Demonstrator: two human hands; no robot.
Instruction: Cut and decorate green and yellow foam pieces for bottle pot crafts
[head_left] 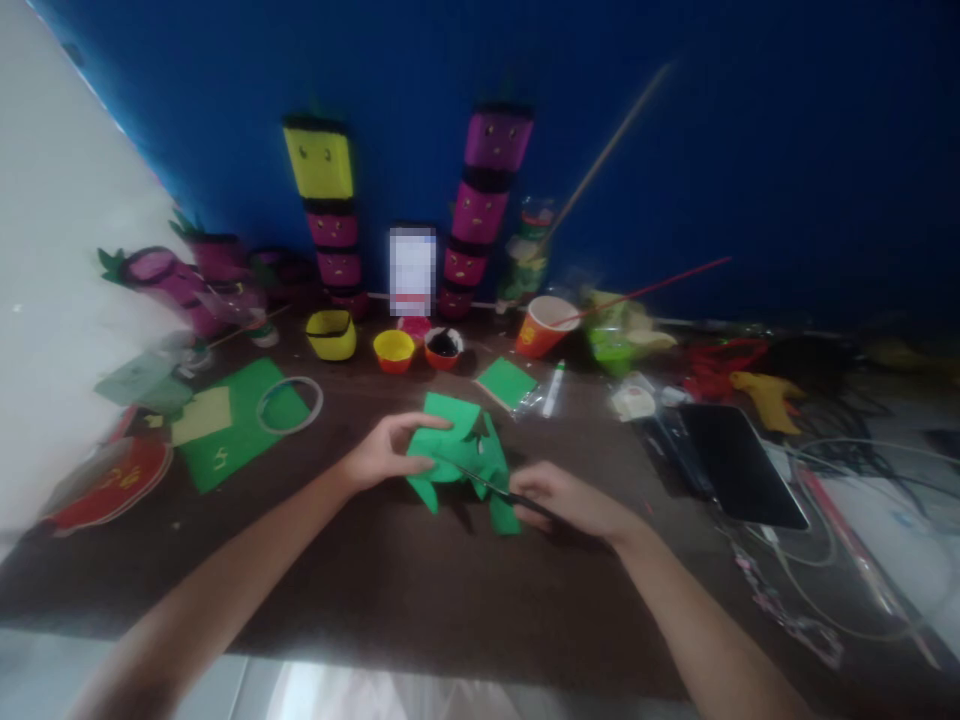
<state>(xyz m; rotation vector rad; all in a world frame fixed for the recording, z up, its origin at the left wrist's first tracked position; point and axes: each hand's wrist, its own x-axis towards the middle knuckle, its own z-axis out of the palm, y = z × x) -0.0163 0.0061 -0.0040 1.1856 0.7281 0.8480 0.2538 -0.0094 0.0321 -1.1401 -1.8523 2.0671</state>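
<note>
My left hand (390,447) pinches the left side of a cut piece of green paper (454,425), thumb below and fingers above. In my right hand (559,495) is a pair of dark-handled scissors (517,497), its thin blade lying across the lower part of the paper. Strips of the green sheet hang down on both sides of the blade. The image is blurred, so how far apart the blades stand cannot be made out.
Beyond my hands stand a yellow cup (394,350), an orange-white paper cup (546,328) with a stick, a glue-like tube (554,388) and green squares (507,383). Left lie a green sheet (225,455) and tape ring (319,405); right, a tablet (742,465) with cables and a yellow glue gun (769,400).
</note>
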